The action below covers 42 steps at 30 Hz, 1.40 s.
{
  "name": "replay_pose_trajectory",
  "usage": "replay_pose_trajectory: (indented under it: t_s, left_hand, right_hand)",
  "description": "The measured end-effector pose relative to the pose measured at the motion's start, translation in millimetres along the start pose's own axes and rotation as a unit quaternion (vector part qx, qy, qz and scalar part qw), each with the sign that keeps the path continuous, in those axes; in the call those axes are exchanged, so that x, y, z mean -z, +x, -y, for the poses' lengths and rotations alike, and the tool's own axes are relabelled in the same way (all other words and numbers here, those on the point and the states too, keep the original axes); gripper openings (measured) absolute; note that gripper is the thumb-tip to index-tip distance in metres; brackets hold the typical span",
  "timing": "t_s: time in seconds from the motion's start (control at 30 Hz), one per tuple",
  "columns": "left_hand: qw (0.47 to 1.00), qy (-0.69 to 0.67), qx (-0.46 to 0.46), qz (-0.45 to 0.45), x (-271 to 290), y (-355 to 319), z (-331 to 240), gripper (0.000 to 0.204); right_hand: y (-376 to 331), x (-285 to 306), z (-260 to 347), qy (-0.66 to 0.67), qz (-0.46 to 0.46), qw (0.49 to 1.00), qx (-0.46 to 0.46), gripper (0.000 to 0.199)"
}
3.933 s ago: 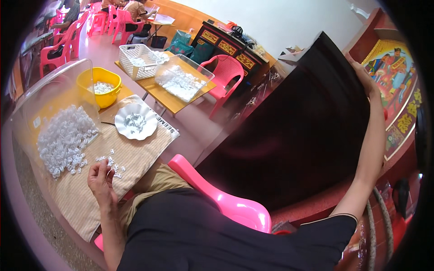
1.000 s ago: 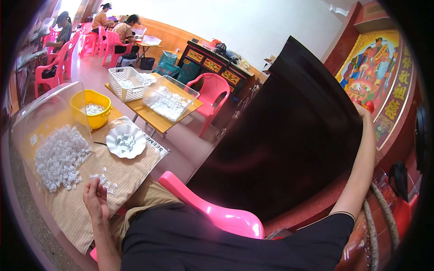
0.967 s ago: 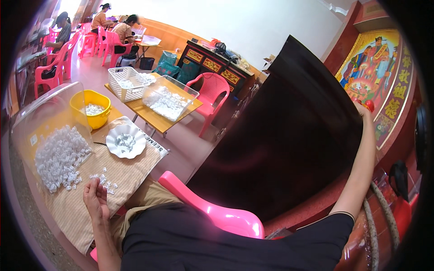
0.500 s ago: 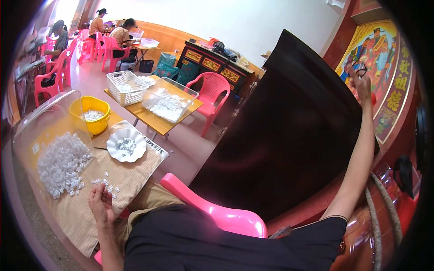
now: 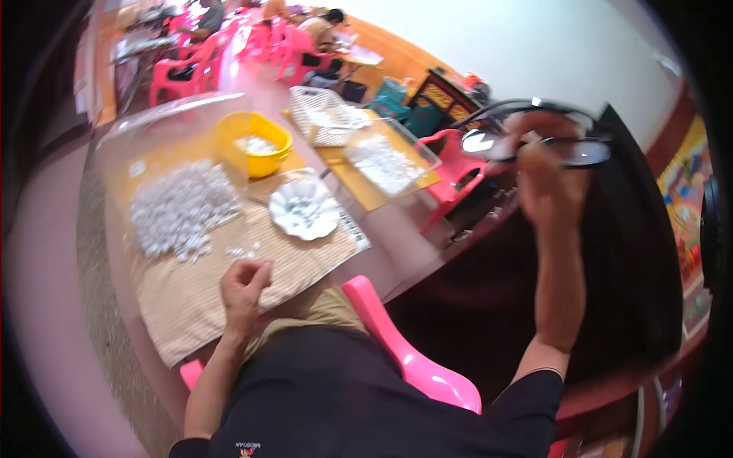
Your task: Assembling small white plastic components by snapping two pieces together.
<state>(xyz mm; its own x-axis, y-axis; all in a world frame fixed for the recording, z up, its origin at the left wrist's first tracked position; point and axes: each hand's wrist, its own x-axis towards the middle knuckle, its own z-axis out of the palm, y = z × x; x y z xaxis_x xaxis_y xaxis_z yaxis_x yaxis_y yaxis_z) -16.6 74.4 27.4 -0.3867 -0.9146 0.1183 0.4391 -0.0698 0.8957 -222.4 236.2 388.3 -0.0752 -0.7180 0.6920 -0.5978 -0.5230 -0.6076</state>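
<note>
A pair of eyeglasses (image 5: 588,153) hangs close in front of the view at the upper right, blurred by motion, with my right hand (image 5: 553,172) closed on the frame near the lenses. My left hand (image 5: 246,288) is over the near edge of the striped beige cloth (image 5: 172,320), fingers curled with the thumb against them; whether anything small is in them is hidden. Just beyond it lie several loose small white plastic pieces (image 5: 243,251). A heap of the same pieces (image 5: 179,210) spills from a tipped clear bin (image 5: 114,156). A scalloped white plate (image 5: 328,224) holds small greyish pieces.
A yellow tub (image 5: 269,158) with white pieces stands behind the plate. On a second table (image 5: 366,200) are a white basket (image 5: 332,103) and a clear bin (image 5: 427,153). Pink chairs (image 5: 412,374) stand about, a large dark panel (image 5: 473,320) rises at right, and people (image 5: 317,34) sit at the back.
My right hand has come from the far right toward the view, bringing the eyeglasses close. The view has swung right-to-left, so the table shows further right. My left hand stays by the loose pieces.
</note>
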Motion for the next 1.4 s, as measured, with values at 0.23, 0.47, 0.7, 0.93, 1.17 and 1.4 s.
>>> replay_pose_trajectory:
  t_s: [0.23, 0.47, 0.7, 0.93, 1.17, 1.4]
  left_hand:
    - [0.99, -0.123, 0.0, 0.064, -25, -14, -27, 0.042]
    - [0.992, -0.063, 0.037, 0.101, -3, -7, -16, 0.018]
    - [0.99, -0.01, 0.097, 0.1, -7, -5, -10, 0.019]
    - [0.994, 0.052, 0.08, 0.051, -6, -1, 0, 0.018]
    - [0.997, 0.048, 0.062, 0.001, -7, 1, 7, 0.014]
    - [0.997, 0.064, 0.038, -0.004, -6, -3, 3, 0.012]
  right_hand:
    - [-69, -152, -147, 0.161, 0.193, 0.921, -0.298, 0.017]
    - [-97, -173, -191, 0.39, 0.245, 0.833, -0.306, 0.026]
    - [-112, -153, -222, 0.372, 0.181, 0.835, -0.364, 0.033]
    - [-123, -146, -255, 0.463, 0.143, 0.832, -0.271, 0.035]
    - [-123, -135, -271, 0.429, 0.208, 0.849, -0.227, 0.028]
    - [-112, -126, -269, 0.222, 0.388, 0.863, -0.237, 0.021]
